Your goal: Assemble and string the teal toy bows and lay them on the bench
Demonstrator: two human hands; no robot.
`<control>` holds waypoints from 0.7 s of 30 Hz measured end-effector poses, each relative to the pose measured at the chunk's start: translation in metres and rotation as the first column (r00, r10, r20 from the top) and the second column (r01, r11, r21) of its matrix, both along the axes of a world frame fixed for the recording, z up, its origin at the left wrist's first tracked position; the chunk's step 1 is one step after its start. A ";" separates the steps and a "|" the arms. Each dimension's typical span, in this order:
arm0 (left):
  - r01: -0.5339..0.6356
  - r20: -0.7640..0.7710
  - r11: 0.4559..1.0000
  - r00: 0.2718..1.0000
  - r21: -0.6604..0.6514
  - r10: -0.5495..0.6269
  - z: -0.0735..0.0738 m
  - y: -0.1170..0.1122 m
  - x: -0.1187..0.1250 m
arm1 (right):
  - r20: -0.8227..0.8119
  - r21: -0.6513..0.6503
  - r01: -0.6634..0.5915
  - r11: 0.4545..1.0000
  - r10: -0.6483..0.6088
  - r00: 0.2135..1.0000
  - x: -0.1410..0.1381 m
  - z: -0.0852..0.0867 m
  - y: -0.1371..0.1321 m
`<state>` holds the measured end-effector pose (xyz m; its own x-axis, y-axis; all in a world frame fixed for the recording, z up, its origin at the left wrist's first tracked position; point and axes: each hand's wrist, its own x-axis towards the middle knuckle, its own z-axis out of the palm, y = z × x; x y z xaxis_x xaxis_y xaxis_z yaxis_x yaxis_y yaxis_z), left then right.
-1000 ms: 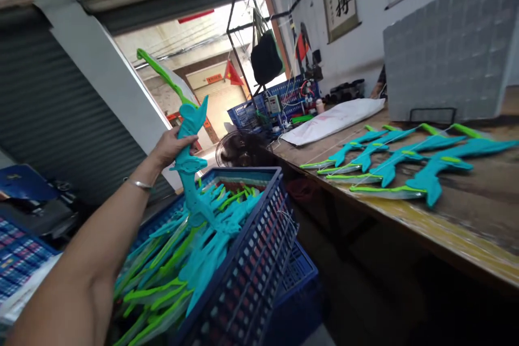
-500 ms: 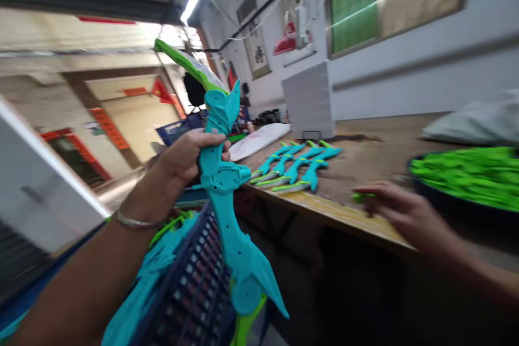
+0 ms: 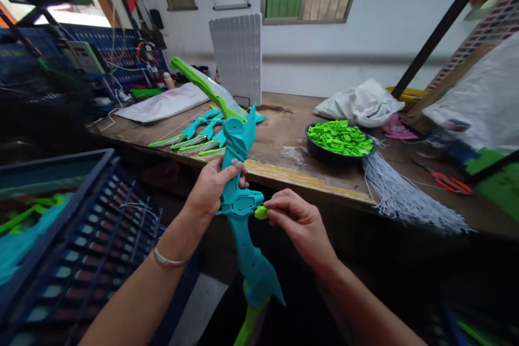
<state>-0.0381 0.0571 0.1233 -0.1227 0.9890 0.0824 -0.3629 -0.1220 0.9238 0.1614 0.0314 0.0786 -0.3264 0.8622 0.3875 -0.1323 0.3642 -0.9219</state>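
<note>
My left hand [image 3: 211,186] is wrapped round the grip of a teal plastic toy bow [image 3: 246,240] with green limbs, held tilted in front of me. Between the thumb and fingers of my right hand [image 3: 298,221] is a small green plastic piece [image 3: 261,212]. That piece is right beside the bow's middle, near a short teal stub that points right; whether they touch I cannot tell. Past the bow, several similar toy bows [image 3: 205,130] lie in a row on the wooden table [image 3: 284,113]. A dark round basin [image 3: 338,155] of green pieces stands on the table to the right.
At the left is a blue plastic crate [image 3: 93,232] with teal and green parts inside. White cords [image 3: 405,194] hang over the table's front edge, near red-handled scissors [image 3: 450,184]. A white sack [image 3: 360,102] lies behind the basin, and a grey panel [image 3: 237,57] stands at the back.
My view has swung to the right. My right hand has come from beside the basin to the middle of the bow, carrying the green piece. My left hand keeps its hold on the bow.
</note>
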 end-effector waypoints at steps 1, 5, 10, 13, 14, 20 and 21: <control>0.011 -0.005 1.000 1.000 0.006 -0.011 0.003 -0.002 0.002 | 0.018 0.056 0.002 0.998 -0.003 1.000 -0.004 0.005 0.001; 0.038 -0.020 0.999 0.999 0.037 -0.038 0.005 -0.013 0.008 | 0.156 0.239 0.019 0.971 -0.058 0.986 -0.022 0.015 0.000; -0.001 -0.030 1.000 1.000 0.018 0.002 -0.002 -0.024 0.003 | 0.267 0.340 0.038 0.940 -0.135 0.954 -0.034 0.011 -0.007; -0.013 -0.013 1.000 1.000 0.010 0.013 -0.007 -0.027 -0.001 | 0.272 0.348 0.118 0.930 -0.221 0.937 -0.039 0.004 -0.011; -0.011 -0.005 1.000 1.000 0.014 0.011 -0.008 -0.027 -0.002 | 0.269 0.333 0.149 0.931 -0.245 0.931 -0.040 0.002 -0.011; 0.026 -0.026 0.999 0.999 0.044 -0.025 -0.010 -0.032 -0.002 | 0.310 -0.119 -0.153 0.981 0.184 0.933 -0.037 -0.003 -0.002; 0.015 -0.046 0.999 0.999 0.042 -0.013 -0.009 -0.033 -0.003 | 0.298 -0.186 -0.203 0.961 0.252 0.921 -0.036 -0.003 -0.001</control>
<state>-0.0408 0.0239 0.1142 -0.1043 0.9861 0.1295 -0.3227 -0.1567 0.9334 0.1251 0.0307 0.0755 -0.6048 0.7894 0.1051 0.1117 0.2147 -0.9703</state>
